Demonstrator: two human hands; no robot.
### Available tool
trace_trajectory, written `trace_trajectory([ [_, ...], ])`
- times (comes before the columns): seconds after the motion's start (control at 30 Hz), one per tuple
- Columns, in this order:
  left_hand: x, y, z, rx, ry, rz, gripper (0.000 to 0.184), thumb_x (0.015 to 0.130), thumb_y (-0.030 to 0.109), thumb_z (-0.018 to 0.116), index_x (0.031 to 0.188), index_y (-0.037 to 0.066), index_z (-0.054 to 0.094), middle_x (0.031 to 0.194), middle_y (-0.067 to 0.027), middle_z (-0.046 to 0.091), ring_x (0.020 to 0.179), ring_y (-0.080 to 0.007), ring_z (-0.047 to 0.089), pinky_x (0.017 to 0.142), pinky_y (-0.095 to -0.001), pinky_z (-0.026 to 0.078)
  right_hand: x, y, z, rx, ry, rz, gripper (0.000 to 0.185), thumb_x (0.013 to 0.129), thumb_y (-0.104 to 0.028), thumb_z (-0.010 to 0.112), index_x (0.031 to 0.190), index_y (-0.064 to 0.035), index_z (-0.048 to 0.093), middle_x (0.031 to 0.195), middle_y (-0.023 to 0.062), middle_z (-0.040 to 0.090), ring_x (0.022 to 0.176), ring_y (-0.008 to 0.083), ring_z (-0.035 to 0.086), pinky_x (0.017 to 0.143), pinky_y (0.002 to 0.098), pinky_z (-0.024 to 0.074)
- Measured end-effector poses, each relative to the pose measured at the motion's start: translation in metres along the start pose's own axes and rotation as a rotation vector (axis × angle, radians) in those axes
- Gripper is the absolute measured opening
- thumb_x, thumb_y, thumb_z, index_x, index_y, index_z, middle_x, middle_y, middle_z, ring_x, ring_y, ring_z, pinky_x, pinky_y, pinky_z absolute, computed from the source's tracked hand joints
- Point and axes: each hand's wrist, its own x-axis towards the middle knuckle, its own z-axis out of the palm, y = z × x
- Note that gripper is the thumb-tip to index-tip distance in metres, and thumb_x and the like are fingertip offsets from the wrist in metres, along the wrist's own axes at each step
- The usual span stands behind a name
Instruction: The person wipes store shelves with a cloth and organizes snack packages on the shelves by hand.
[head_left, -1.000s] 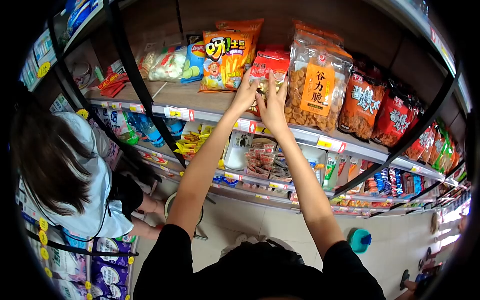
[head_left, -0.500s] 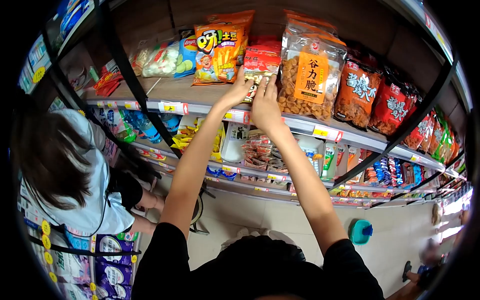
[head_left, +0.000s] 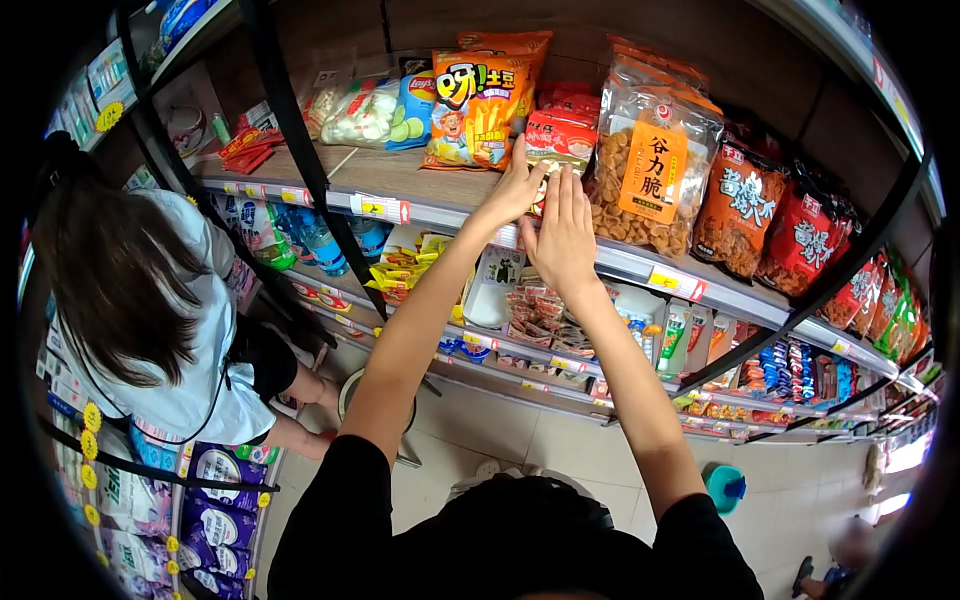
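A red and cream snack bag (head_left: 560, 138) stands upright on the shelf, partly covered by my fingers. My left hand (head_left: 510, 193) is at its left edge, one finger stretched up along the side, the others partly hidden. Flat fingers of my right hand (head_left: 562, 240) rest against the lower front of the same bag, thumb apart. To the left is an orange potato snack bag (head_left: 472, 112). On the right, a clear bag of brown crisps with an orange label (head_left: 652, 165) stands close beside the red one.
The shelf edge (head_left: 450, 215) carries price tags. Red and orange snack bags (head_left: 735, 215) line the right; a blue chip bag (head_left: 412, 108) lies left. Lower shelves hold small packets (head_left: 540, 315). A person in a light blue top (head_left: 190, 330) is at left; a teal basket (head_left: 722, 485) sits on the floor.
The view has shifted, so the shelf appears further right and lower. My right hand's fingers have straightened and lie flatter on the bag; my left hand stays at its left edge.
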Motion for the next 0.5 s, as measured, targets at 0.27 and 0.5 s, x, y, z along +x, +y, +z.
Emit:
trace_trajectory([
  [0.27, -0.011, 0.003, 0.007, 0.294, 0.142, 0.086, 0.063, 0.093, 0.03, 0.042, 0.14, -0.001, 0.015, 0.141, -0.028, 0.025, 0.128, -0.0414, 0.031, 0.104, -0.044, 0.028, -0.004, 0.0, 0.003, -0.176, -0.048, 0.014, 0.081, 0.083, -0.049, 0.048, 0.137, 0.0071, 0.026, 0.144, 0.0229, 0.023, 0.135, 0.0334, 0.02, 0.112, 0.0443, 0.0105],
  [0.5, -0.04, 0.014, -0.001, 0.756, 0.086, 0.278, 0.047, 0.094, 0.024, 0.041, 0.135, 0.003, 0.036, 0.145, -0.0176, 0.027, 0.129, -0.034, 0.033, 0.105, -0.043, 0.028, -0.031, 0.009, -0.009, -0.089, -0.028, -0.075, 0.076, 0.084, -0.042, 0.051, 0.14, 0.0025, 0.024, 0.147, 0.0181, 0.023, 0.137, 0.0278, 0.02, 0.112, 0.0429, 0.0122],
])
